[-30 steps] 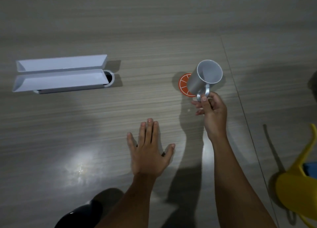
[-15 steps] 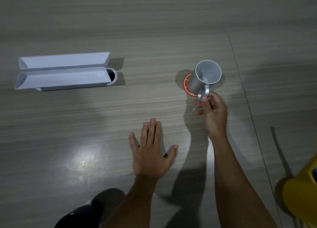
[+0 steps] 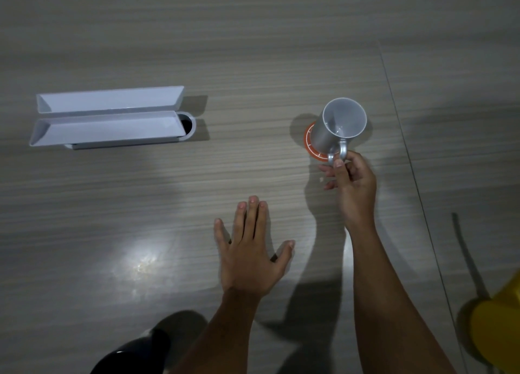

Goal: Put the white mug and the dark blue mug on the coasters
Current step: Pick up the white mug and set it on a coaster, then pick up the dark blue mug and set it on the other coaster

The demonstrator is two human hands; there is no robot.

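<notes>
The white mug [image 3: 337, 127] stands over the orange coaster [image 3: 309, 141], covering most of it; I cannot tell whether its base touches. My right hand [image 3: 351, 179] pinches the mug's handle from the near side. My left hand [image 3: 250, 250] lies flat on the table with fingers spread, holding nothing. The dark blue mug [image 3: 132, 356] shows partly at the bottom edge, left of my left forearm. Only one coaster is visible.
A white box with two open flaps [image 3: 107, 117] sits at the left, with a round dark hole at its right end. A yellow chair [image 3: 498, 328] is at the lower right. A seam [image 3: 405, 146] runs down the table to the right of the mug.
The white mug has moved left and down over the coaster, hiding more of it, and stands straighter. My left hand has stayed flat in place.
</notes>
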